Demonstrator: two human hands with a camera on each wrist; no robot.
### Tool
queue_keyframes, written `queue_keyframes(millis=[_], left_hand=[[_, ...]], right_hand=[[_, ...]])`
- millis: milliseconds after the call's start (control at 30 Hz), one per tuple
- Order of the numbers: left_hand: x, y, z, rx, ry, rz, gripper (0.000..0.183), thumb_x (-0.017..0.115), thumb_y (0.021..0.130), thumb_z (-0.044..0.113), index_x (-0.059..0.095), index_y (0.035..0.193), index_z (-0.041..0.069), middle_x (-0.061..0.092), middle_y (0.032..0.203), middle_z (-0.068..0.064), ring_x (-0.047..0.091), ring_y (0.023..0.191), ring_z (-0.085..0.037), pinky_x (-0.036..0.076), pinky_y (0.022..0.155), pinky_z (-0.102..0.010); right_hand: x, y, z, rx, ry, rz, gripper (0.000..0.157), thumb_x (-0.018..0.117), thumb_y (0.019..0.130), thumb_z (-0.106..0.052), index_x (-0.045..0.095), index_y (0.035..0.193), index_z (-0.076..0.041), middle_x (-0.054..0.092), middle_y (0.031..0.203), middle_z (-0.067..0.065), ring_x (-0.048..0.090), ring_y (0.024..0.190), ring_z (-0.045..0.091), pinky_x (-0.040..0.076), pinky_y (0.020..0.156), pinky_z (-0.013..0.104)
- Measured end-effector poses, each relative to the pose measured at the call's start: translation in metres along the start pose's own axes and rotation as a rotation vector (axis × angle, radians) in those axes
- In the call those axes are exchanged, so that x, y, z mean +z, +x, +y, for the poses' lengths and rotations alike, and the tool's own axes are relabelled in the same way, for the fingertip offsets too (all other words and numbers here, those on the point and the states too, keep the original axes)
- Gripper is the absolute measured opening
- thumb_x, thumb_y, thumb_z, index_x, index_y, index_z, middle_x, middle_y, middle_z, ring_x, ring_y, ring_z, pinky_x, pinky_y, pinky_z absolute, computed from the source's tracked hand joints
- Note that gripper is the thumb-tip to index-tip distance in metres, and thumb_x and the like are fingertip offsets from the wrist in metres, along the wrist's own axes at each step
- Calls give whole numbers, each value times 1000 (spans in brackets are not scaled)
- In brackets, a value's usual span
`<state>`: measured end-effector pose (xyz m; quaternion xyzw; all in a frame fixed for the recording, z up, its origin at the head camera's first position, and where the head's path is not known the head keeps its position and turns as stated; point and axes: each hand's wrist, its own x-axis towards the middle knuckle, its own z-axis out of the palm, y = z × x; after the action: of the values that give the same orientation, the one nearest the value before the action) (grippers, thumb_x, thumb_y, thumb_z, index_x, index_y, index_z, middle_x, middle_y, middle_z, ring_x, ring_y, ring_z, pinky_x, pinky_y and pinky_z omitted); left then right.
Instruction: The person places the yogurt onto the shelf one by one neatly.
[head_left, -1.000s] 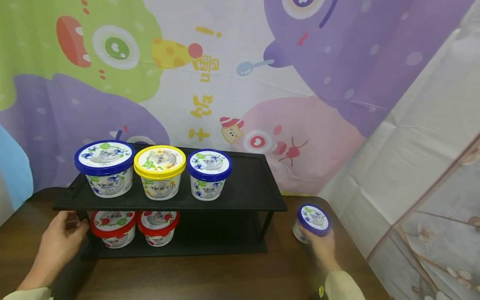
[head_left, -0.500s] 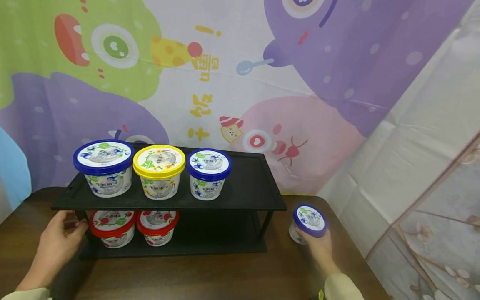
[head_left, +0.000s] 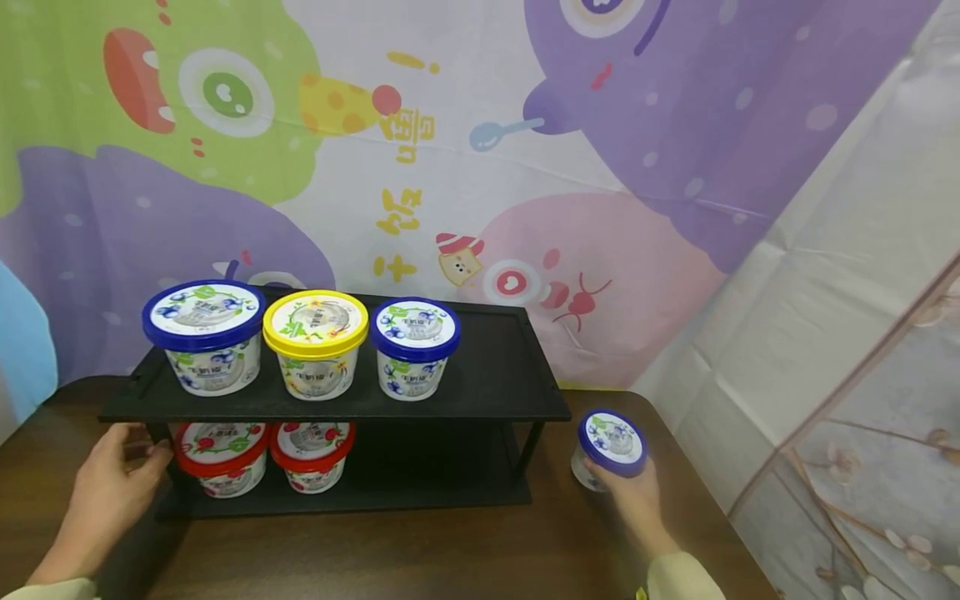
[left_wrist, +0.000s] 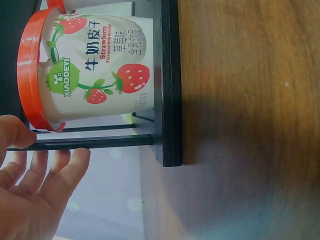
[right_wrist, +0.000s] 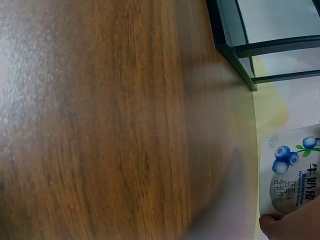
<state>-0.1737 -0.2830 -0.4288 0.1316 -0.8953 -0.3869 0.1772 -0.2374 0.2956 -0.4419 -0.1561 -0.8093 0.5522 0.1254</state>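
My right hand holds a blueberry milk cup with a blue lid, to the right of a two-tier black rack. In the right wrist view only part of this cup and a fingertip show; whether its base touches the table is unclear. My left hand grips the rack's front left post, thumb on one side and fingers on the other. Beside it on the lower tier, a red-lidded strawberry cup stands upright, with another red-lidded cup to its right.
On the top tier stand a large blue-lidded cup, a yellow-lidded cup and a smaller blue-lidded cup. A brown wooden table lies underneath. Behind hangs a cartoon-printed cloth, with a pale curtain at right.
My right hand has shifted slightly left toward the rack with the blueberry cup in it. The left hand keeps its hold on the post, and the cups on the rack stay put.
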Motion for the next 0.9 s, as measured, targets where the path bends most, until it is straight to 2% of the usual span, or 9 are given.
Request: queue_keyframes(millis=[200, 333, 567, 900], left_hand=[[0, 2, 1, -29, -5, -24, 45, 47, 93, 11, 34, 128, -12, 41, 119, -38, 45, 104, -54, 45, 77, -64], [0, 2, 1, -20, -11, -16, 44, 48, 92, 10, 35, 127, -12, 42, 118, -38, 46, 104, -53, 45, 78, -64], [0, 3, 2, -50, -7, -27, 46, 47, 93, 11, 32, 130, -13, 40, 121, -38, 44, 106, -54, 44, 80, -64], [0, 2, 1, -29, -3, -15, 45, 47, 93, 12, 34, 130, -12, 42, 118, -37, 46, 104, -53, 46, 77, -64]], right_hand=[[-1, -5, -3, -16, -26, -7, 99, 81, 70, -20, 20, 143, 6, 37, 138, 30, 34, 130, 44, 24, 111, 55], [0, -8, -4, -24, -35, -14, 99, 81, 70, -21, 20, 143, 7, 37, 138, 31, 34, 130, 44, 24, 111, 55], [-1, -13, -6, -23, -32, -34, 99, 81, 70, -20, 20, 143, 7, 36, 138, 31, 34, 130, 44, 24, 111, 55], [0, -19, -8, -7, -59, -56, 102, 82, 68, -24, 19, 144, 5, 36, 139, 30, 33, 131, 44, 23, 111, 57]])
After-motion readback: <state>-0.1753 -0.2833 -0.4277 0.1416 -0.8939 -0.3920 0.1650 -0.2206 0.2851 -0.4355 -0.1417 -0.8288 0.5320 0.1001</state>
